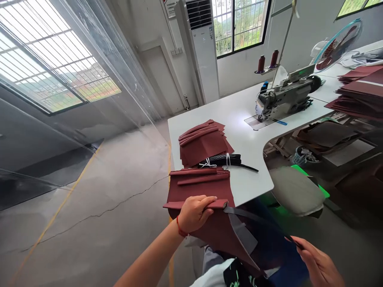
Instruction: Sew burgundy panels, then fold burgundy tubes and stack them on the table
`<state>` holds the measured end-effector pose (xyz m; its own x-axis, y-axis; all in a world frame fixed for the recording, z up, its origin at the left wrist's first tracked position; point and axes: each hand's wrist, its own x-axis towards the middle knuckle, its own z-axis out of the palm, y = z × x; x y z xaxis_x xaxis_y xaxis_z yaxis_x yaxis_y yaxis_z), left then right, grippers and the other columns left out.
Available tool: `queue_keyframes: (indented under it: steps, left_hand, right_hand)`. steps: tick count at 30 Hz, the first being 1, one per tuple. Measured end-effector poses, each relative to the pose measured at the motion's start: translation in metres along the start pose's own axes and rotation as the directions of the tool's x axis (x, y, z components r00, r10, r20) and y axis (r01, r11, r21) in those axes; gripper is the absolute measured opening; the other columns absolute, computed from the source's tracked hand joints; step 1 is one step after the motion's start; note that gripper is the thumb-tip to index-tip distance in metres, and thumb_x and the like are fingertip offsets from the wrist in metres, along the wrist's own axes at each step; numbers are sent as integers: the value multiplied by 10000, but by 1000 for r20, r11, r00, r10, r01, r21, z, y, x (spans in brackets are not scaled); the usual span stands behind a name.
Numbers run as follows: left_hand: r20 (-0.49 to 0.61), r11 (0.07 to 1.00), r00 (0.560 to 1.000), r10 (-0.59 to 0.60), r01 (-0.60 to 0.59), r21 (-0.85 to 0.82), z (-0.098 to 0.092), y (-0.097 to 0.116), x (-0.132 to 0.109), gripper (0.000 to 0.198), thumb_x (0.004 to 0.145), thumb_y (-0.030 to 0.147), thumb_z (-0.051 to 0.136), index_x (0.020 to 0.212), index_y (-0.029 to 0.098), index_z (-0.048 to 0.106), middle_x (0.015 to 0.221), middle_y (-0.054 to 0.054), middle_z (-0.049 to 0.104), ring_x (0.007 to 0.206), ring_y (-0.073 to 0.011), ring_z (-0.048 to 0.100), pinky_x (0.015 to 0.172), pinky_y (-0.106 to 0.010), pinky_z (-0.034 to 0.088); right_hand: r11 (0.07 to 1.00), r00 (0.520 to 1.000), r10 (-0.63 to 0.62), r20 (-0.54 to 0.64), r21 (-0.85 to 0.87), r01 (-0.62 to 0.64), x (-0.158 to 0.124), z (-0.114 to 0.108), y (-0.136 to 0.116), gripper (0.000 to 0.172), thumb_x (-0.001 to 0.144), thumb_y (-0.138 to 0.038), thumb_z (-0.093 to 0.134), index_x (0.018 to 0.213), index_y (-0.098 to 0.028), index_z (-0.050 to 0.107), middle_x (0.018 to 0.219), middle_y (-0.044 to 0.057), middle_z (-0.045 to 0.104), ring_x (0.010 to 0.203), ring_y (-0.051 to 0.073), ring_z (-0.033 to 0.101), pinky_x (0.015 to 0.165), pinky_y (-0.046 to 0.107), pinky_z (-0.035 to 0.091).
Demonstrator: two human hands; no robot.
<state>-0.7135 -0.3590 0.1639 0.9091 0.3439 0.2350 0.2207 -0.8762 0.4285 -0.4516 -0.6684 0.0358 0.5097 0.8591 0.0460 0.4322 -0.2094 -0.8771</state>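
My left hand (pixel 195 214) is closed round the rolled edge of a maroon fabric panel (pixel 214 229), which hangs over the table's front edge towards my lap. A dark flat strip (pixel 249 215) runs from the end of that rolled edge across to my right hand (pixel 318 261), whose fingers pinch its far end. How far the strip reaches inside the fold is hidden. Just beyond my left hand lie more maroon panels (pixel 203 189) with rolled edges. Behind them sits a bundle of black strips (pixel 223 160) tied with white ties, beside another stack of maroon panels (pixel 203 145).
A sewing machine (pixel 284 97) with a lit needle area stands on the white table (pixel 254 159); a blue-handled tool (pixel 281 122) lies by it. Thread cones (pixel 261 63), a fan (pixel 339 46) and stacked maroon fabric (pixel 357 93) are farther back. A cushioned stool (pixel 296 189) stands at right.
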Motion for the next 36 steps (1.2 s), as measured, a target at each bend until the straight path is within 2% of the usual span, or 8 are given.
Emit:
queue_keyframes:
  steps: [8, 16, 22, 26, 31, 34, 36]
  left_hand:
    - [32, 999, 999, -44, 43, 24, 0, 15, -12, 430, 969, 407, 318, 1159, 166, 620, 923, -79, 708, 775, -204, 657, 690, -311, 499]
    - [62, 999, 998, 12, -14, 40, 0, 21, -11, 442, 970, 409, 307, 1174, 155, 607, 927, -88, 699, 780, -206, 650, 703, -313, 496]
    - [117, 994, 992, 44, -55, 93, 0, 24, -12, 456, 973, 413, 295, 1168, 146, 610, 890, -81, 690, 732, -202, 637, 663, -315, 492]
    - [204, 983, 979, 1, -38, 178, -5, 26, -13, 440, 970, 421, 325, 1190, 158, 601, 858, -68, 678, 717, -200, 632, 646, -310, 493]
    - [377, 959, 926, -26, -83, 270, -8, 41, -12, 391, 942, 437, 459, 1217, 182, 569, 917, -60, 670, 776, -212, 646, 666, -310, 507]
    - [464, 952, 885, -41, -107, 287, -4, 57, -10, 389, 931, 451, 494, 1188, 166, 557, 924, -62, 668, 782, -218, 652, 673, -318, 517]
    - [506, 951, 859, -73, -92, 294, 0, 68, -10, 341, 928, 446, 506, 1101, 158, 567, 906, -57, 671, 769, -217, 657, 657, -310, 519]
  right_hand:
    - [999, 997, -16, -69, -40, 13, -20, -11, 1, 363, 924, -501, 463, 1047, -265, 710, 930, 52, 744, 803, 220, 719, 648, 242, 588]
    - [993, 997, -15, -76, -121, 6, -36, -20, 0, 343, 937, -466, 456, 1081, -271, 698, 990, 41, 742, 888, 221, 711, 705, 252, 593]
    - [942, 985, -148, -89, -315, 113, -37, -31, -13, 337, 951, -428, 432, 1049, -253, 704, 949, 35, 750, 845, 209, 721, 665, 226, 594]
    - [862, 956, -285, -68, -454, 224, -35, -44, -24, 298, 948, -397, 439, 1038, -262, 689, 940, 17, 750, 825, 219, 723, 622, 238, 595]
    - [642, 879, -473, 64, -658, 393, -39, -68, -16, 284, 926, -342, 488, 1131, -242, 658, 914, 56, 733, 694, 217, 713, 476, 248, 537]
    - [557, 848, -499, 177, -684, 471, -46, -73, -10, 315, 916, -262, 475, 1193, -258, 626, 917, 50, 730, 724, 207, 706, 540, 252, 543]
    - [528, 826, -490, 278, -660, 535, -51, -70, -13, 348, 910, -205, 444, 1217, -244, 603, 943, 54, 729, 767, 201, 704, 601, 251, 550]
